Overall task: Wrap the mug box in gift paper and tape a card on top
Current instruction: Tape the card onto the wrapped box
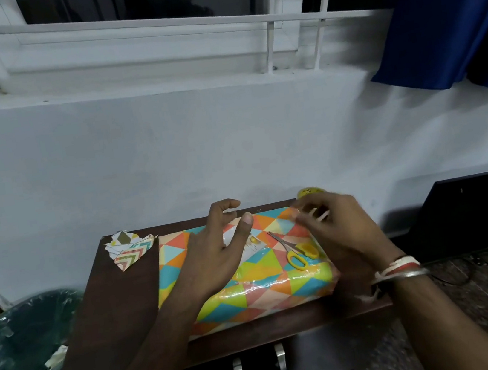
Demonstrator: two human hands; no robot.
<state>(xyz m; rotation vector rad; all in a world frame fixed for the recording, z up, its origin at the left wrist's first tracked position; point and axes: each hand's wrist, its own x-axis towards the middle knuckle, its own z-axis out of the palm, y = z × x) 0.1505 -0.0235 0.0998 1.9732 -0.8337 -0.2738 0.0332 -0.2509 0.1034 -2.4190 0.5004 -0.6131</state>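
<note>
A white-barred window frame point(140, 58) is running across the top of the pale wall, and a deep blue fabric curtain point(447, 15) is hanging at the upper right. Below them, a dark brown wooden counter point(122, 311) is standing against the wall. A green bin lined with clear plastic point(14, 342) is sitting just beside its left end.

The mug box wrapped in glossy paper with orange, teal, yellow and green triangles point(267, 294) is lying flat on the counter, taking up its middle and right part.

The left hand point(214, 251) is hovering over the box top or resting on it with fingers spread and thumb stretched out, its grip released and holding nothing. The right hand point(336, 228), with red-and-white thread and a metal bangle point(402, 269) at the wrist, is reaching over the box's far right corner. It is blurred, so I cannot tell whether its grip is holding anything.

A heap of torn patterned paper scraps point(127, 248) is lying on the counter's far left corner. Yellow-handled scissors point(296, 252) are resting on the box top, between the two hands. A pale card with a small yellow mark point(249, 245) is lying on the box top, partly hidden by the left thumb. A yellow tape roll point(308, 192) is showing just above the right fingertips.
</note>
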